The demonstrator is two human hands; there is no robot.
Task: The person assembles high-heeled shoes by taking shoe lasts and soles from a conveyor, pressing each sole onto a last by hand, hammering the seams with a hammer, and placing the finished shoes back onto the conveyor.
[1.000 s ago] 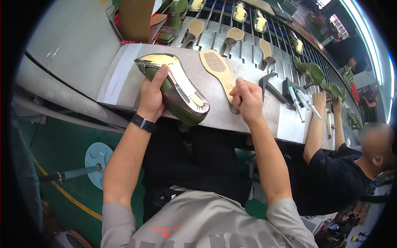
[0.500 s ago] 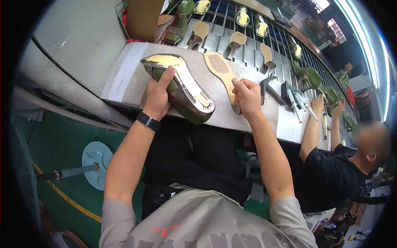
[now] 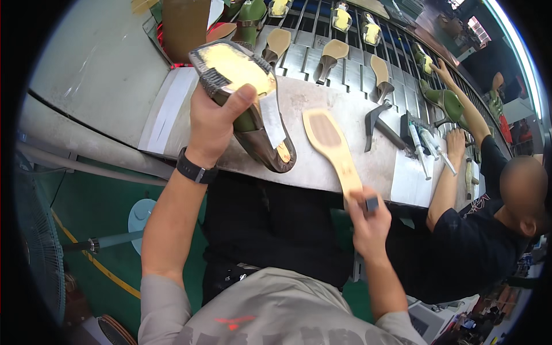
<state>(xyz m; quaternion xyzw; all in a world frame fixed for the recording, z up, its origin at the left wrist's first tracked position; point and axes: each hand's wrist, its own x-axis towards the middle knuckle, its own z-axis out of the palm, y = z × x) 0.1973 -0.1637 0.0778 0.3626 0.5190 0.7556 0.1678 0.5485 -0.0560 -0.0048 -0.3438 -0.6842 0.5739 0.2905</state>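
And now the right hand (image 3: 372,228) draws the sole (image 3: 326,135) to the edge of the counter (image 3: 376,172), fingers (image 3: 357,217) closed on its narrow end, while the left hand (image 3: 214,123) grips the upturned shoe (image 3: 270,118), so both pieces are held.

On tabletop (image 3: 313,172), right part: slim white syringes (image 3: 418,150) laid near dark hammer-like tool (image 3: 391,134). Green floor (image 3: 109,195) crossed by yellow line (image 3: 115,279). Fan (image 3: 41,247) seen far left; dark-shirted co-worker (image 3: 466,253) seen at right.
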